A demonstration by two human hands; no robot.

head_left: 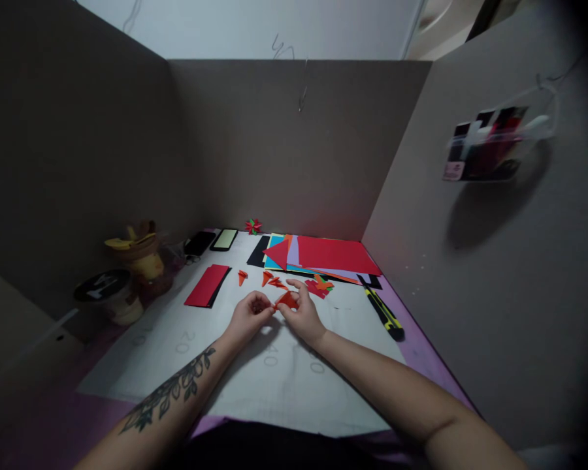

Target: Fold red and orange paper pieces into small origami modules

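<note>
Left hand (249,318): pinches narrowly at the left end of the orange paper piece (287,301).
Right hand (304,316): grips the same piece, fingers part-curled.
Orange paper piece: sits between both hands.
Folded orange pieces (267,279): lie just beyond the grip.
Red rectangles (206,285): lie left of it.
Yellow-and-black tool (385,314): lies well right.

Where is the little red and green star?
In the head view, the star sits at the back, left of the middle, between the pale-screened phone and the big coloured papers.
</note>
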